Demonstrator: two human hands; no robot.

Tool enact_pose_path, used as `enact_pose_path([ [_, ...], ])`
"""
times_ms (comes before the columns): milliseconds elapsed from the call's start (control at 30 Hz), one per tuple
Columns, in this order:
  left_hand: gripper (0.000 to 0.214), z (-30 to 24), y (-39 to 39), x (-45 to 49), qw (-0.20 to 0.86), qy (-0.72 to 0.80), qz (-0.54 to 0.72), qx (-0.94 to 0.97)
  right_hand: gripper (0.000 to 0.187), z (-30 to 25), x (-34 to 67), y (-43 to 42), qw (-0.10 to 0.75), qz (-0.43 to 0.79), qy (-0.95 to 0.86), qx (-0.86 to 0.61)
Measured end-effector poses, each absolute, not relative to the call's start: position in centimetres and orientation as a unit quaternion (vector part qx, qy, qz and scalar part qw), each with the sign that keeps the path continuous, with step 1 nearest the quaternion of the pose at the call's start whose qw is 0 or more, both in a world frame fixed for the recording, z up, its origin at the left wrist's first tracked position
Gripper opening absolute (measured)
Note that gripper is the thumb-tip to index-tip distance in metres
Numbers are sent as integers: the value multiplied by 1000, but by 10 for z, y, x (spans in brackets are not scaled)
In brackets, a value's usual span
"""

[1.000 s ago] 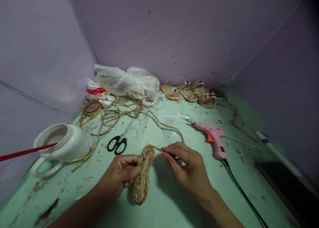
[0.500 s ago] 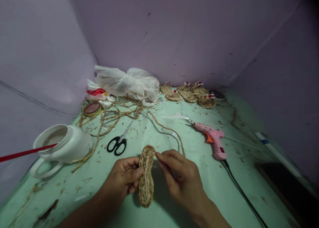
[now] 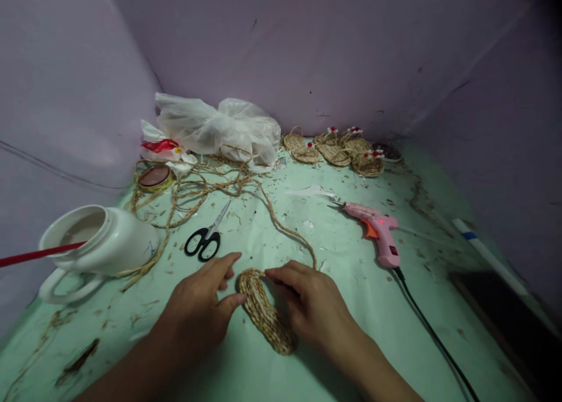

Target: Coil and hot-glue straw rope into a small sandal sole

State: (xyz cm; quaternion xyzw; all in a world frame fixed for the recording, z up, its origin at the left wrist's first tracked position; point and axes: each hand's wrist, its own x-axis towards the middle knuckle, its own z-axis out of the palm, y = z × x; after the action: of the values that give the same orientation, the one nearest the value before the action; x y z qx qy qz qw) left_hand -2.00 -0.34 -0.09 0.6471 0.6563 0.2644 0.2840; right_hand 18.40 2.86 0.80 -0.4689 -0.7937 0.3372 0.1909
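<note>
An oblong coil of braided straw (image 3: 264,317), shaped like a small shoe sole, lies tilted between my hands at the front of the table. My left hand (image 3: 195,308) is open at its left side, fingers apart, with the thumb tip at the coil's edge. My right hand (image 3: 318,305) pinches the braided straw cord by the coil's upper right end; the pinched bit is mostly hidden by the fingers. From behind that hand the loose braided cord (image 3: 285,229) runs back to a tangled heap. Black-handled scissors (image 3: 206,238) rest beyond my left hand.
A pink glue gun (image 3: 373,226) with a lit red light lies right, its black cable running forward. A white mug (image 3: 118,238) lies tipped at left with a red stick. Behind are a plastic bag (image 3: 223,127), a tape roll (image 3: 154,177) and several small woven slippers (image 3: 336,153).
My left hand has let go of the coil and spread its fingers. The coil has turned, its lower end swinging right. My right hand keeps its pinch. The view has tipped slightly downward.
</note>
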Motion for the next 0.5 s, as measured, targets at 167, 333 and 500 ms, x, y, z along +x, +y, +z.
enact_pose_path([
  [167,42,2,0,-23,255,537,236,768,34,10,181,27,134,310,-809,-481],
  [333,12,1,-3,-18,177,454,205,849,31,9,179,25,112,280,-820,-486],
  [500,17,-4,-10,-15,106,422,246,866,28,13,175,25,92,265,-814,-508],
])
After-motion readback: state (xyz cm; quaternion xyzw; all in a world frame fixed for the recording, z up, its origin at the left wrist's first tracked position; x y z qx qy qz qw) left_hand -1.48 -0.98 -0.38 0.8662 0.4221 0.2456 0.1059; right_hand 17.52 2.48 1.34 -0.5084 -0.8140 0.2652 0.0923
